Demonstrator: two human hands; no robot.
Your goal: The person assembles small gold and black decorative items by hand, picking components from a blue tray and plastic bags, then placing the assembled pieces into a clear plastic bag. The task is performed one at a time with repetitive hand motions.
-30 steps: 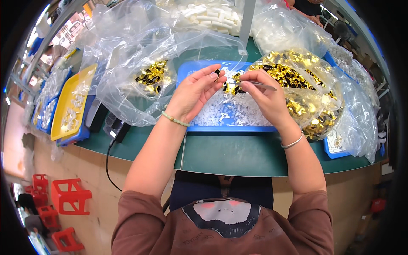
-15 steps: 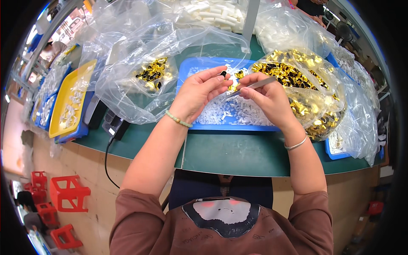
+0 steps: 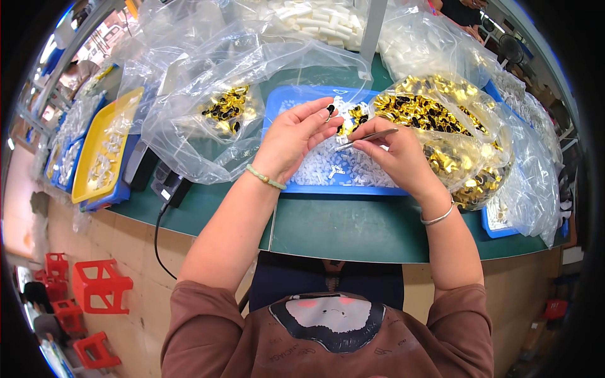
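Above the blue tray (image 3: 378, 188) of small white parts, both hands raised and nearly meeting. Left hand (image 3: 296, 135) half curled, thumb and forefinger pinching a small black-and-gold piece (image 3: 330, 112) at the fingertips. Right hand (image 3: 394, 154) closed around slim metal tweezers (image 3: 368, 137), long axis slanting down-left, tip aimed toward that piece, close but apart. Just right of the tray, a clear bag of gold pieces (image 3: 441, 126) (another smaller bag (image 3: 224, 113) lying to the left).
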